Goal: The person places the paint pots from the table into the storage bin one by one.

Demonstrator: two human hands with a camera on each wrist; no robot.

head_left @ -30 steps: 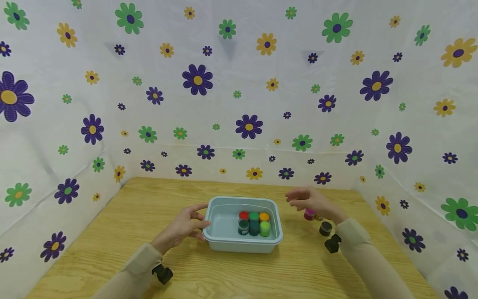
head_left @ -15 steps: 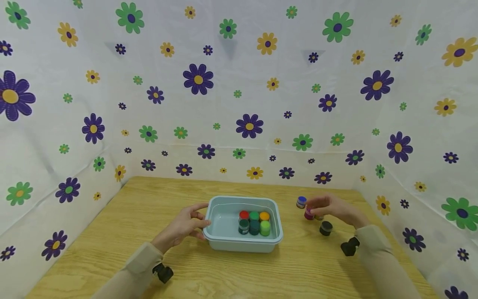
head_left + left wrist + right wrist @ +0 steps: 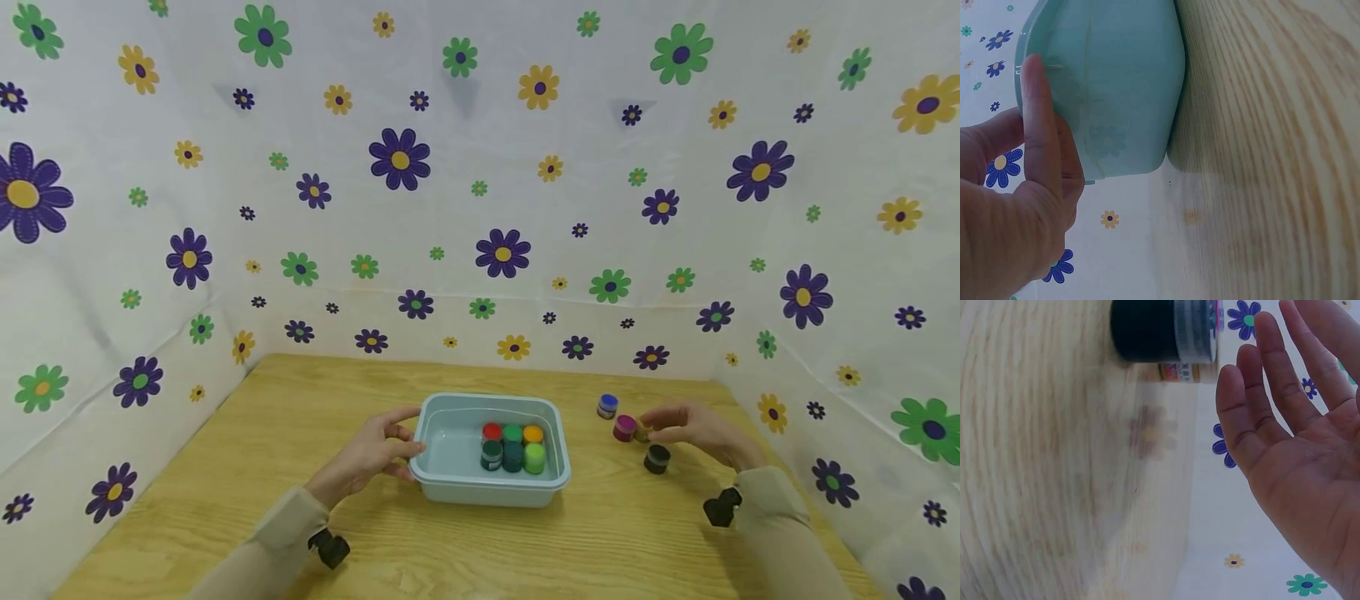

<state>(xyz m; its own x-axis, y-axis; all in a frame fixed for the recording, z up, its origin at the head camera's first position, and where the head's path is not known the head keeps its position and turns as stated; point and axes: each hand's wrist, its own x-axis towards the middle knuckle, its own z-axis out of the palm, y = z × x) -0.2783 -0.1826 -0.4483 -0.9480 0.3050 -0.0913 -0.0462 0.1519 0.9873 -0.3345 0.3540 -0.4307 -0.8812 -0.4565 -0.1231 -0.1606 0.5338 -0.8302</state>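
A pale blue plastic tub (image 3: pixel 491 492) stands on the table, and my left hand (image 3: pixel 371 454) holds its left end, thumb laid over the rim. Inside its right half are several small paint jars, among them a red-lidded jar (image 3: pixel 491 432) and a lime jar (image 3: pixel 534 458). My right hand (image 3: pixel 697 429) reaches over the loose jars with fingers parted, fingertips right at a gold-lidded jar (image 3: pixel 642 433). Left of that are a magenta jar (image 3: pixel 624 428) and a blue-lidded jar (image 3: pixel 607 406). A black jar (image 3: pixel 1144 331) is nearest the right wrist camera.
The wooden table (image 3: pixel 450 554) reaches back to a white flowered cloth (image 3: pixel 450 208), which also closes off both sides. A small black camera (image 3: pixel 722 507) sits at the right wrist, another camera (image 3: pixel 328 547) at the left.
My right hand has moved from beside the tub's right end, past the blue and magenta jars, to the gold-lidded one. The blue-lidded jar has come into sight. My left hand stays put.
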